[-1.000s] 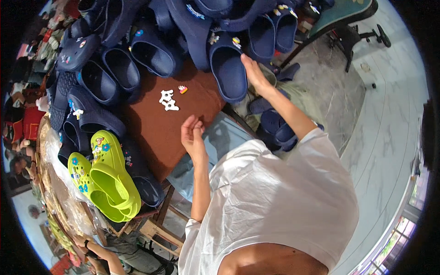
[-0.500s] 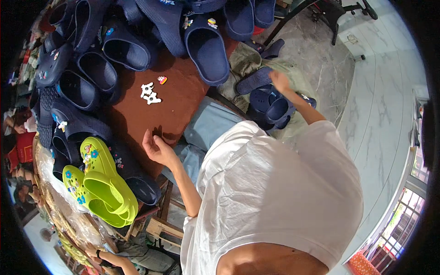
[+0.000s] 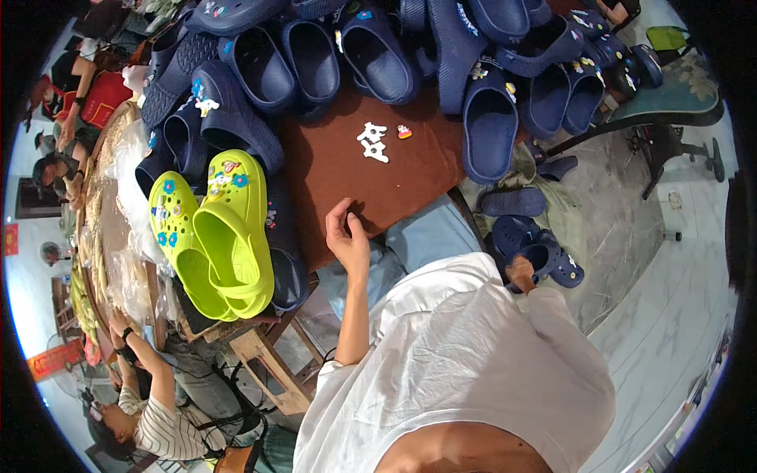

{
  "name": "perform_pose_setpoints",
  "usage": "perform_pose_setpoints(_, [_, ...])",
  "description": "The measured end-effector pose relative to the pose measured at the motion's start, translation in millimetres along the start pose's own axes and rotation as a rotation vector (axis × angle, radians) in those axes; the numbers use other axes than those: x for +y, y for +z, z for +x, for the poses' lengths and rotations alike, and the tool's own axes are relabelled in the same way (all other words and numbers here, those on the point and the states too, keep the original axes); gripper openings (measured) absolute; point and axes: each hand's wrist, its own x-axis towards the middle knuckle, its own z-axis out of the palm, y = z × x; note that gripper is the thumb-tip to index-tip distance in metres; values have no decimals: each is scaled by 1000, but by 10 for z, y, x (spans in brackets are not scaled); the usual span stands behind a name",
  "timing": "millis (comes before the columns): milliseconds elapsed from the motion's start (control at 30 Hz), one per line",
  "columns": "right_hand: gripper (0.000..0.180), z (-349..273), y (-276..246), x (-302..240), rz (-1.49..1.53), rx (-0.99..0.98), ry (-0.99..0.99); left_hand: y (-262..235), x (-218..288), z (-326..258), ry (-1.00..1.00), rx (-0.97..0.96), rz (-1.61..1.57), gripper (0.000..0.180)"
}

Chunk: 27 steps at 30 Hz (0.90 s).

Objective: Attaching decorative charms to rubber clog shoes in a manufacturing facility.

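At the near edge of the brown cloth-covered table is my left hand, empty, its fingers loosely curled and the thumb apart from them. Farther in lie two white animal-shaped shoe charms and a small red, white and yellow charm. Low on the right, my right hand reaches down to a navy clog in a small pile. Its fingertips are hidden at the clog, so whether it grips is unclear. Beside that pile lies a navy sole, turned upward.
Navy clogs with charms crowd the table's far and left sides. A lime-green pair stands at the left corner. A wooden stool is below it. At left, people work around a round tray; one wears a striped shirt.
My view has swung, shifting the table rightward in the picture. My right hand has moved down and back, from near the upturned sole to the pile of clogs. My left hand stays empty near the table edge.
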Motion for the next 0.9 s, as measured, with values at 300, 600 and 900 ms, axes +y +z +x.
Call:
perform_pose_setpoints(300, [31,115,-1491,-170,614,884,-15,58,125,69,-31,-59,-10,25])
perform_pose_setpoints(600, [19,-1368,-3247,-1383,463,1161,-768,43,133,57,-99,-9,-201,22])
perform_pose_setpoints(900, [26,-1682,-3064,-2495,257,844,-1584,-266,150,-40,-243,70,-245,21])
